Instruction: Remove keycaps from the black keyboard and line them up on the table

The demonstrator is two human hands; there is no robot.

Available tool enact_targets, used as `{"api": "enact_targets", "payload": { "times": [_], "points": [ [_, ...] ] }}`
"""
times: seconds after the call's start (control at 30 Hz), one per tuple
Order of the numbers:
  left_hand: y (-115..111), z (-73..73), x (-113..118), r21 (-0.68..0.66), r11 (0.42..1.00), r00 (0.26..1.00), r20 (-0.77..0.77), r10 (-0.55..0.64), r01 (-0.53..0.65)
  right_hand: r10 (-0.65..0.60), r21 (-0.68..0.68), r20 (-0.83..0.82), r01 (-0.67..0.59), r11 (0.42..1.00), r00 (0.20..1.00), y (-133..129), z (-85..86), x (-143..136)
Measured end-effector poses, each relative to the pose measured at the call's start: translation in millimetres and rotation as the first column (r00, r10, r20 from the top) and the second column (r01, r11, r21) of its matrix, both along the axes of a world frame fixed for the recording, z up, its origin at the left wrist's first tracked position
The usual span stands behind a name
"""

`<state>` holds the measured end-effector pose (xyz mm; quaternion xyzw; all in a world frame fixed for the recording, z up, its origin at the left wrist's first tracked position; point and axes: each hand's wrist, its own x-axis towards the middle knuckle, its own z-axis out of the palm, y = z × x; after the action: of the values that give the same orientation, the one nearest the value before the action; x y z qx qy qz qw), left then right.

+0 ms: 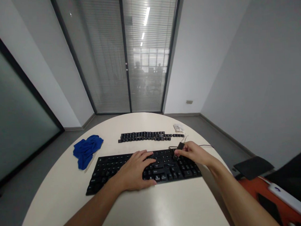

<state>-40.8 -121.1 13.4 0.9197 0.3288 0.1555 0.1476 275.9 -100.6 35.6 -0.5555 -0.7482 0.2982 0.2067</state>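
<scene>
A black keyboard (110, 165) lies at a slight angle on the table, with keycaps off in its upper rows and others still seated lower down. My left hand (136, 171) rests flat across its middle, fingers spread. Over the right part of the board, my right hand (192, 152) pinches a keycap puller (180, 146) with a black handle and thin wire prongs. The prongs point down at the keys; whether they touch one, I cannot tell. Beyond the keyboard, loose black keycaps (142, 136) lie in rows.
A crumpled blue cloth (87, 149) lies on the left of the round pale table (153, 205). A crumpled white item (178, 127) sits at the back right. The keyboard's cable (206, 145) runs off right. Beside the table, a white power strip (289, 200) rests on an orange surface.
</scene>
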Motion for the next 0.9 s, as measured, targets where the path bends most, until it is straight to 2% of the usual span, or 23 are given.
{"api": "enact_targets", "payload": {
  "times": [0.17, 0.3, 0.5, 0.6, 0.73, 0.9],
  "points": [
    [0, 2.4, 1, -0.031, 0.999, 0.998, 0.064, 0.014, -0.012, -0.086, 0.105, -0.146, 0.102, 0.989, 0.986, 0, -1.6, -18],
    [6, -2.2, 3, -0.075, 0.994, 0.983, 0.164, 0.085, -0.074, -0.045, 0.135, -0.32, 0.092, 0.987, 0.946, -5, -5.3, -54],
    [9, -7.4, 7, -0.065, 0.975, 0.934, 0.278, 0.223, -0.214, -0.017, 0.122, -0.37, 0.067, 0.99, 0.929, -13, -17.3, -93],
    [8, -5.4, 9, 0.0, 0.961, 0.933, 0.238, 0.269, -0.277, 0.034, 0.123, -0.37, 0.013, 0.992, 0.928, -15, -19.7, -100],
    [6, -4.5, 12, 0.05, 0.96, 0.945, 0.196, 0.261, -0.276, 0.06, 0.13, -0.413, -0.007, 0.991, 0.909, -16, -19.7, -102],
    [5, -7.2, 13, 0.129, 0.96, 0.958, 0.181, 0.224, -0.249, -0.002, 0.087, -0.422, 0.043, 0.995, 0.906, -14, -23.4, -103]
  ]
}}
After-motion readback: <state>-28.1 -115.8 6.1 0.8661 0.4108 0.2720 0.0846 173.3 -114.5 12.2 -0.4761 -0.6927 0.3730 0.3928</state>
